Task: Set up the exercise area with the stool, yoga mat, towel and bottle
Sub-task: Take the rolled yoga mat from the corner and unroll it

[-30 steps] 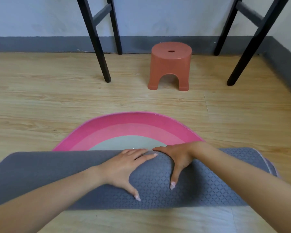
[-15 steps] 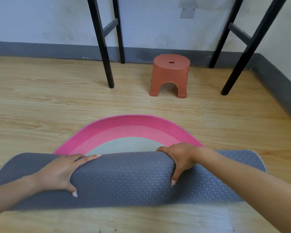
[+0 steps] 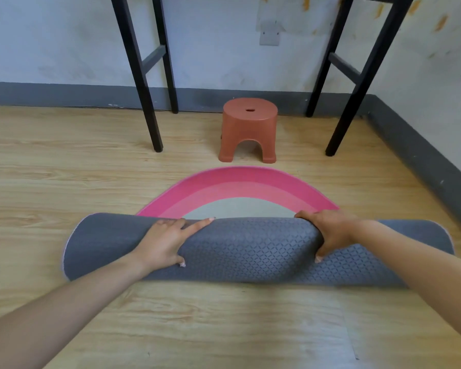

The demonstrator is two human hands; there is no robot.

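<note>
The left hand point(image 3: 165, 243) rests on the rolled part of the mat point(image 3: 250, 251), fingers spread and nearly straight, thumb on the near side. The grey roll lies across the floor point(image 3: 64, 169). Its pink unrolled end reaches toward the stool point(image 3: 249, 129), which stands between black legs point(image 3: 141, 75). The right hand point(image 3: 330, 233) grips the roll, fingers curled over its top.

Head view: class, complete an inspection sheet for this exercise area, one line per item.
Surface: light wood-plank floor.
Job's things: yoga mat partly rolled, grey outside, its pink end flat toward the stool; stool upright near the wall; towel and bottle not seen.
Clutter: nothing seen.
Hands: left hand rests on the roll, fingers fairly straight; right hand grips over its top.
Cables: nothing seen.
Surroundings: black table legs, grey skirting, wall plate.
</note>
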